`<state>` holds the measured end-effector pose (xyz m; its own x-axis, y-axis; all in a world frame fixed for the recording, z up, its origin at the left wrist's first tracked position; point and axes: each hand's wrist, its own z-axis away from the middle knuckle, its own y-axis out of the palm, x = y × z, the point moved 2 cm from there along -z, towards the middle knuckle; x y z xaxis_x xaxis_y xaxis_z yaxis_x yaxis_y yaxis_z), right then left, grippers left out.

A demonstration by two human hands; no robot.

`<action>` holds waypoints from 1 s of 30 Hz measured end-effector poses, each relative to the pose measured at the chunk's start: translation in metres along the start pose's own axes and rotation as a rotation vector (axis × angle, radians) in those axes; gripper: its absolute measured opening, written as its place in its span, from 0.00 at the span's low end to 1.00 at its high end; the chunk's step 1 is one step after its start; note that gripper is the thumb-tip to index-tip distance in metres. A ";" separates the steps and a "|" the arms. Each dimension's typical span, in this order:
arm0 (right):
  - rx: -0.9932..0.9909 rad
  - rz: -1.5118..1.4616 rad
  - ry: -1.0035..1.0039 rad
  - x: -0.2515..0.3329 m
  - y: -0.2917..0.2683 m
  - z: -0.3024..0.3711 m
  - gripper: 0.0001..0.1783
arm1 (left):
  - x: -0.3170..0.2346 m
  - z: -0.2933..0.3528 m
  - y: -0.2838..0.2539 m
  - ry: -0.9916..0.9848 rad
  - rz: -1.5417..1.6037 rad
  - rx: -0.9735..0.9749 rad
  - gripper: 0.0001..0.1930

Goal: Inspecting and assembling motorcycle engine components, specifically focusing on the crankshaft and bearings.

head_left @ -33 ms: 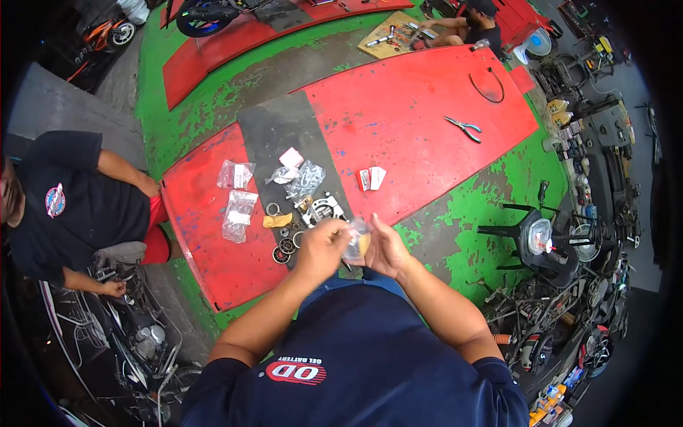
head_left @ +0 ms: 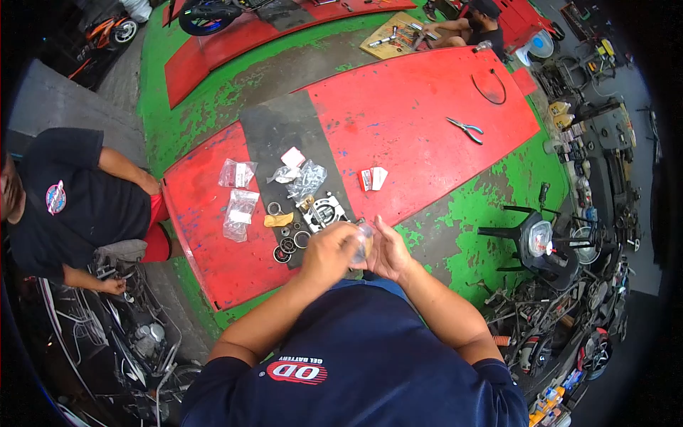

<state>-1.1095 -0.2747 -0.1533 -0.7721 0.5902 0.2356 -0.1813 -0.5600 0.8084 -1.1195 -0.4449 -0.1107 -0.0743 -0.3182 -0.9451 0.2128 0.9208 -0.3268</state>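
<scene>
In front of my chest, over the table's near edge, both hands work on a small clear plastic bag [head_left: 363, 244] with something yellowish-brown showing in it. My left hand [head_left: 329, 252] is closed on the bag, its fingers smeared by motion. Against the bag's other side, my right hand [head_left: 391, 252] cups it with bent fingers. Just beyond my left hand lies a silver metal engine part [head_left: 320, 211]. Several bearings and rings [head_left: 287, 245] sit beside it, along with a folded tan paper packet [head_left: 278, 220].
Clear plastic bags [head_left: 307, 179] and a red-and-white box [head_left: 373, 178] lie on the red table [head_left: 420, 128]. Pliers [head_left: 465, 129] rest farther right. A person [head_left: 78, 199] stands at the left; another [head_left: 484, 28] crouches at the far end. A black chair [head_left: 533, 238] stands right.
My left hand has shifted slightly right, closer to my right hand, and its fingers now cover more of the bag. The things on the table lie as before.
</scene>
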 end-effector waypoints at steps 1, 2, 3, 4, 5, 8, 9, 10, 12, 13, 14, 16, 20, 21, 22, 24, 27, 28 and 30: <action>-0.032 -0.007 -0.001 -0.005 -0.004 0.003 0.39 | -0.017 0.005 0.004 0.073 -0.037 0.016 0.05; -0.030 -0.003 0.009 -0.009 -0.013 0.005 0.39 | -0.028 0.009 0.009 0.144 -0.072 0.035 0.06; -0.009 -0.008 0.021 -0.012 -0.023 0.007 0.39 | -0.033 0.012 0.011 0.219 -0.117 0.047 0.06; 0.010 -0.014 0.032 -0.014 -0.032 0.011 0.39 | -0.035 0.015 0.012 0.212 -0.117 0.039 0.06; -0.017 0.024 -0.001 -0.016 -0.040 0.016 0.37 | -0.037 0.017 0.013 0.173 -0.079 0.080 0.07; 0.091 -0.034 -0.006 -0.014 -0.061 0.024 0.33 | -0.035 0.017 0.013 0.149 -0.026 0.111 0.08; 0.023 -0.042 0.003 -0.013 -0.069 0.028 0.29 | -0.034 0.016 0.012 0.108 0.089 0.048 0.08; 0.019 -0.045 -0.001 -0.012 -0.070 0.029 0.29 | -0.034 0.015 0.011 0.068 0.205 -0.010 0.08; -0.139 0.084 -0.089 -0.008 -0.075 0.034 0.25 | -0.026 0.005 0.004 -0.043 0.225 -0.053 0.07; -0.154 0.032 -0.119 -0.006 -0.081 0.037 0.25 | -0.017 -0.003 0.002 -0.137 0.273 -0.102 0.07; -0.162 0.029 -0.129 -0.003 -0.084 0.039 0.25 | 0.001 -0.013 0.000 -0.185 0.245 -0.163 0.07; -0.174 0.061 -0.210 0.005 -0.086 0.042 0.27 | 0.036 -0.036 -0.006 -0.219 0.219 -0.227 0.04; -0.238 0.087 -0.300 0.019 -0.088 0.050 0.31 | 0.108 -0.062 0.013 -0.463 0.597 -0.198 0.06; -0.255 0.078 -0.309 0.023 -0.088 0.051 0.29 | 0.120 -0.064 0.022 -0.461 0.599 -0.197 0.06; -0.259 0.079 -0.314 0.025 -0.093 0.052 0.29 | 0.132 -0.067 0.036 -0.501 0.587 -0.150 0.07; -0.314 0.082 -0.399 0.031 -0.108 0.049 0.20 | 0.156 -0.076 0.064 -0.507 0.453 -0.071 0.11; -0.364 0.162 -0.468 0.042 -0.129 0.041 0.12 | 0.169 -0.093 0.109 -0.578 0.562 -0.048 0.13; -0.374 0.157 -0.465 0.045 -0.136 0.039 0.12 | 0.173 -0.100 0.129 -0.636 0.604 0.014 0.12; -0.325 0.130 -0.480 0.053 -0.138 0.024 0.10 | 0.184 -0.109 0.158 -0.701 0.647 0.045 0.12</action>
<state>-1.1108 -0.1519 -0.2391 -0.4520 0.6597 0.6004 -0.3399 -0.7497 0.5678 -1.2058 -0.3332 -0.3360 0.6685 0.1736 -0.7231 0.0465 0.9607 0.2737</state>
